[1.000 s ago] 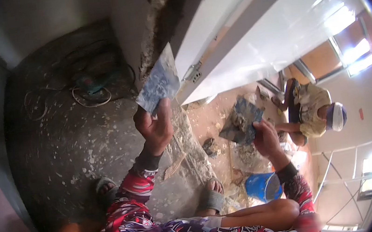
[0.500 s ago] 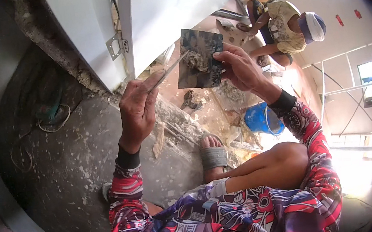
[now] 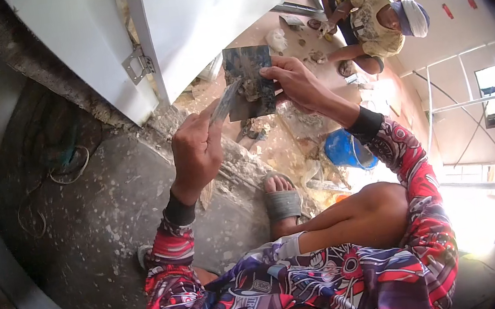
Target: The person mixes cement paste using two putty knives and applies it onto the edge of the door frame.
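The right hand [image 3: 294,82] held a dark square board [image 3: 248,82] up in front of the white door [image 3: 204,16], its fingers pinched on the board's edge. The left hand [image 3: 196,152] had its fingers closed around a flat metal blade [image 3: 225,102]. The blade's tip touched the board, where some grey paste [image 3: 251,88] seemed to sit. A blue bucket [image 3: 347,151] stood on the floor near a foot in a sandal [image 3: 281,200].

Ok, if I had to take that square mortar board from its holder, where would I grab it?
Probably the bare upper left corner of the board, coming from above. The right hand pinches its right edge, the trowel in the left hand scrapes its lower left, and wet mortar sits mid-face.
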Motion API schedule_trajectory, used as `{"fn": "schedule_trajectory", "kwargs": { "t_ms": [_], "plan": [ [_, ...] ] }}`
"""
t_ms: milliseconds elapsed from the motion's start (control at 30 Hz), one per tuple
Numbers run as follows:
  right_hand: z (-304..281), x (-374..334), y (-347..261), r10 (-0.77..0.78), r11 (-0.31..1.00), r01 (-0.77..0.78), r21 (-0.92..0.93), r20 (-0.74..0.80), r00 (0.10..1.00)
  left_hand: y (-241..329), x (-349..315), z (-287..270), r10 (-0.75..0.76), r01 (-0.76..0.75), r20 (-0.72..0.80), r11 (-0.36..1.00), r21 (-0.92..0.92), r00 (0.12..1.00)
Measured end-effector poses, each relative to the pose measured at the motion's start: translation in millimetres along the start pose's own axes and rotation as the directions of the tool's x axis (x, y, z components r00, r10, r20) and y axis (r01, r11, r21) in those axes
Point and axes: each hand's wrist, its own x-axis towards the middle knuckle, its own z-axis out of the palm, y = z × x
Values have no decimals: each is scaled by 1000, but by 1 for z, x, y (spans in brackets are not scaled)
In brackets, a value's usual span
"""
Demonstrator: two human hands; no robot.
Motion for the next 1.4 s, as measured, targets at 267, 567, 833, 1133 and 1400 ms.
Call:
{"fn": "schedule_trajectory", "kwargs": {
  "t_ms": [267, 567, 833, 1133, 1400],
  "plan": [
    [-6, 13, 11, -6, 998, 4, -65, -29, 1000, -9, -10, 23, -253, 318, 240, 902, -291, 937],
    [-24, 51, 40, 96, 967, -85, 239, -33, 995, -33, -23, 14, -489, 578, 526, -52, -814, 696],
    [-50, 21, 59, 146, 916, -134, 378, -4, 989, -3, 0, -100, -55, -79, -650, 982, -174, 758],
    [-34, 20, 42, 114, 915, -136, 380, 80, 990, -12, 75, -133, 430, 178, -670, 747, 640, 605],
    [-22, 12, 32, 108, 921, -117, 372, 45, 993, -10, 112, -112, 571, 106, -615, 680, 725, 544]
  ]
}}
